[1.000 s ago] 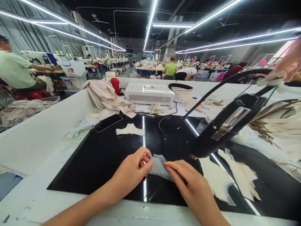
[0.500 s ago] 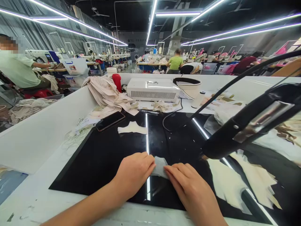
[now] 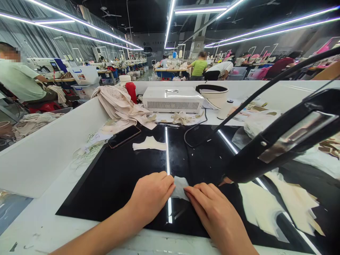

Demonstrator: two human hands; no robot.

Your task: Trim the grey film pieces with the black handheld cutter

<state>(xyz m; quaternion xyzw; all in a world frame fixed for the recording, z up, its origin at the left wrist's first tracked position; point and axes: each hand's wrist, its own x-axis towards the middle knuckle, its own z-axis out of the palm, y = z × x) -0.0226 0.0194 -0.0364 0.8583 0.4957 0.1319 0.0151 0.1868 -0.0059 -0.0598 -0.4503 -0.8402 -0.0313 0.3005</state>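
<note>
Bright overall: cool-white light from long ceiling tubes (image 3: 170, 23); upper bkgd dark. 2 hard glare streaks on glossy black mat (image 3: 111, 180), plus shine on metal strip (image 3: 297, 136) at R. Foreground fairly sharp, far bkgd soft. Wide-angle stretch at edges. Pixelation over head (image 3: 9, 53), far L.

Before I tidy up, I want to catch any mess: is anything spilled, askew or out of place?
Tiny white scraps litter the black board beyond the right hand, and pale cord lies tangled left of the phone; both look untidy. No spill shows.
</note>
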